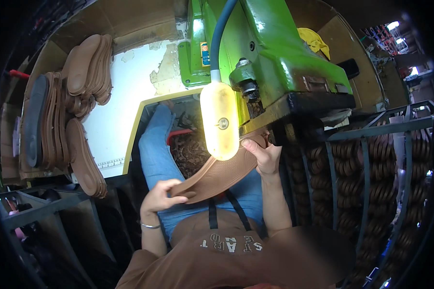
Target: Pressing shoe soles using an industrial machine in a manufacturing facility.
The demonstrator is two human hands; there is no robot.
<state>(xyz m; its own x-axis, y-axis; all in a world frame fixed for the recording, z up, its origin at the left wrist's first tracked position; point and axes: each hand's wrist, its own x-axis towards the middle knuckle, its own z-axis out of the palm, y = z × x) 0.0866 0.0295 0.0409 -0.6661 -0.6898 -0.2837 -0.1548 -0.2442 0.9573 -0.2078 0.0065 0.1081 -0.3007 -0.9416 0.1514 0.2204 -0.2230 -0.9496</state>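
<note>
A brown short-sleeved T-shirt bears blocky capital lettering in two short rows across the chest, some characters filled in white, others drawn only in outline. It is paired with light-blue denim jeans, with two narrow dark straps running lengthwise at the front, near the shirt's lower edge. A slim silver-coloured bangle circles the wrist of the left hand. Both that hand and the right hand are bare, as are the forearms.
</note>
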